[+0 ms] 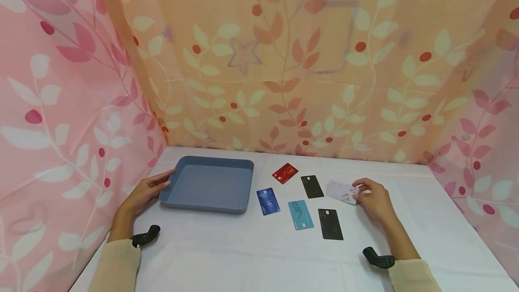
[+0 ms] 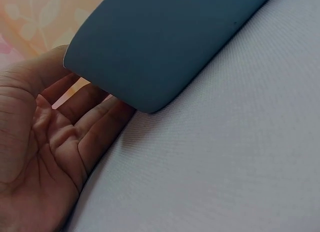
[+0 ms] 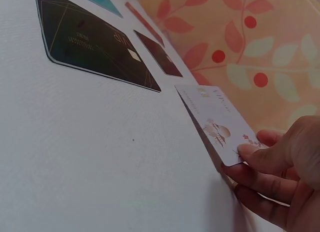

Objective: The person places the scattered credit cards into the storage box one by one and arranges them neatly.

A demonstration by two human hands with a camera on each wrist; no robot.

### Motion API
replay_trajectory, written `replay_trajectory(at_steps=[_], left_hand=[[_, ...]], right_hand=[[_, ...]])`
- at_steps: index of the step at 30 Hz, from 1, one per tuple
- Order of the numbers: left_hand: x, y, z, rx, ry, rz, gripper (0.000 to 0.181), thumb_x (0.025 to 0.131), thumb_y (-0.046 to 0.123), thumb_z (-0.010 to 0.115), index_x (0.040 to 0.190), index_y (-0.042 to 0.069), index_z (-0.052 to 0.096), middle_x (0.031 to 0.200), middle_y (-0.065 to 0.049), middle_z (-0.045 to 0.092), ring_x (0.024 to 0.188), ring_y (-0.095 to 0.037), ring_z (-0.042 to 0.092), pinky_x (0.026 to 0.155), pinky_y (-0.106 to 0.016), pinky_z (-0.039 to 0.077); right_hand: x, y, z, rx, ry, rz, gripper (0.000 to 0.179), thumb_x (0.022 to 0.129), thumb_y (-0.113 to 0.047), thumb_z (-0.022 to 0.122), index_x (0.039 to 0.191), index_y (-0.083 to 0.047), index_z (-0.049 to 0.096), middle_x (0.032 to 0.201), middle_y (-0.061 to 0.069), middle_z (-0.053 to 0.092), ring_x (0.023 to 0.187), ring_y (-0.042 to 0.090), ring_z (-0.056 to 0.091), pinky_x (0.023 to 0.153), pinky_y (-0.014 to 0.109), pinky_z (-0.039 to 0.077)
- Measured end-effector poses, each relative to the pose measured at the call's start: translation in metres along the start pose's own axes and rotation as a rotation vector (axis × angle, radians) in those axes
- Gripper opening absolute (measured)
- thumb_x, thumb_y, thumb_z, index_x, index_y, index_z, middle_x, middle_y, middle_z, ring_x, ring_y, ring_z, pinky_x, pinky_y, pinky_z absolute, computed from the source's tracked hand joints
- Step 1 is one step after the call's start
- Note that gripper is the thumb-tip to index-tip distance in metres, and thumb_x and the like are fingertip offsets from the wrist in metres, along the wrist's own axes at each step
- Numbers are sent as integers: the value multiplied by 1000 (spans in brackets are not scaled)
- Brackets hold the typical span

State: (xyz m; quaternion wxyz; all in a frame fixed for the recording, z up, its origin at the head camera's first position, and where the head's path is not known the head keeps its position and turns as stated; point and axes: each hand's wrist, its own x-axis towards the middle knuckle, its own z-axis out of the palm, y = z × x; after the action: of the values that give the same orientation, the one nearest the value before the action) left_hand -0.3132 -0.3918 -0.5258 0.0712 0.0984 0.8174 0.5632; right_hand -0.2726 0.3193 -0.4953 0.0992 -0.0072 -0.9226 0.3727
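My left hand (image 1: 147, 192) touches the left side of a blue-grey tray (image 1: 204, 211), fingers mostly straight. In the left wrist view, the thumb reaches the tray's rim and the fingertips are hidden behind its corner. My right hand (image 1: 375, 199) pinches the right end of a white card (image 1: 339, 191) with a flower print. That card is tilted in the right wrist view, its gripped end raised off the white cloth. Nearby lie two black cards (image 1: 312, 186), a light blue card (image 1: 301, 215), a dark blue card (image 1: 268, 201) and a red card (image 1: 285, 173).
White cloth (image 1: 227, 256) covers the table. Patterned fabric walls stand behind (image 1: 251, 116) and at the left (image 1: 61, 148) and right (image 1: 486, 148). Each wrist wears a black camera mount.
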Motion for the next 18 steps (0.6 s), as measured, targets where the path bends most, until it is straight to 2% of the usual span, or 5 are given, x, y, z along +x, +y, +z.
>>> replay_trajectory(at_steps=[2, 4, 12, 18], left_hand=[[0, 1, 0, 9, 2, -2, 57, 105, 27, 57, 157, 12, 38, 163, -17, 29, 151, -42, 21, 109, -43, 35], [-1, 0, 0, 19, 4, -2, 57, 105, 28, 56, 157, 13, 38, 163, -16, 29, 151, -42, 22, 109, -45, 34], [0, -3, -1, 22, 8, 13, 55, 106, 27, 56, 157, 14, 40, 163, -16, 31, 151, -42, 23, 105, -26, 41], [0, -2, -1, 13, 12, 18, 56, 105, 27, 56, 157, 13, 40, 162, -16, 33, 150, -42, 26, 101, -20, 45]], right_hand=[[0, 1, -1, 7, 6, 13, 29, 86, 2, 75, 114, -1, 68, 91, 14, 68, 67, 17, 62, 60, 24, 46], [1, 2, -3, 23, 7, 17, 29, 87, 3, 72, 116, 0, 68, 93, 15, 67, 66, 16, 61, 60, 24, 45], [0, -3, -9, 152, -23, 7, 31, 89, 7, 68, 120, 5, 65, 98, 21, 64, 64, 16, 65, 57, 23, 54], [-2, -13, -13, 209, -28, 26, 32, 92, 6, 66, 124, 5, 63, 103, 22, 60, 67, 19, 65, 60, 28, 60]])
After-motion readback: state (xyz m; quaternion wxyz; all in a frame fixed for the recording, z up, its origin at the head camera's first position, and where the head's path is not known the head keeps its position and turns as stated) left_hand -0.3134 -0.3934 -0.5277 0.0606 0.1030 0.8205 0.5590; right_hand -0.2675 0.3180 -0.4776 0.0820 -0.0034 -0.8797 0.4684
